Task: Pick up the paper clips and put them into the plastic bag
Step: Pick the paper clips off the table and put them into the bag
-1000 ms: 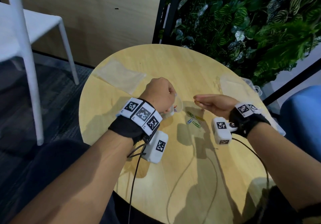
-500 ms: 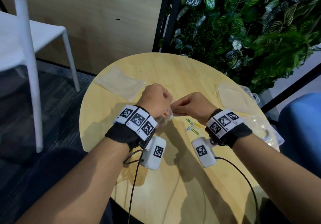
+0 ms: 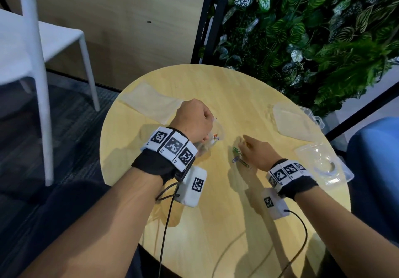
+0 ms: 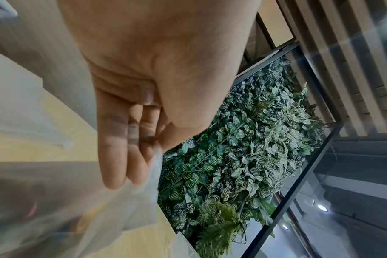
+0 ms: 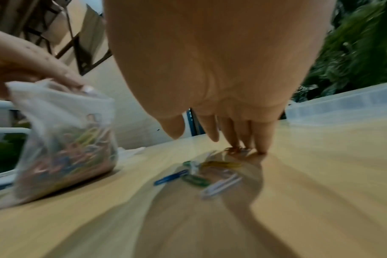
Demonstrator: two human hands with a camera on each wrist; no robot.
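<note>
Half a second back the right hand (image 3: 254, 154) was up at the bag's mouth beside the left; now it is dropping away to the right and reaching down onto the bench (image 3: 216, 223), fingers nearly straight and spread, tips touching the wood just beyond the loose paper clips (image 3: 238, 158). It is holding nothing that I can see. The left hand (image 3: 194, 123) is staying put, fingers curled, pinching the top edge of the plastic bag (image 5: 64, 139), which is sitting on the bench left of the loose clips.

As for handling: the clips are looking light, thin and flat against smooth wood, so they will probably slide rather than lift; raking several together with the fingertips, or pinching one by its looped end, looks the safest bet. The bag is soft and floppy, so it needs holding at the rim to keep the mouth open.

The views are telling different stories. From the head, the left hand is hiding most of the bag, with only a few colours peeking out. The right wrist view is showing it bulging with coloured clips, and a handful of green, blue, yellow and white ones on the bench under the palm. The left wrist view is giving only the fingers (image 4: 121, 148) against blurred film.
</note>
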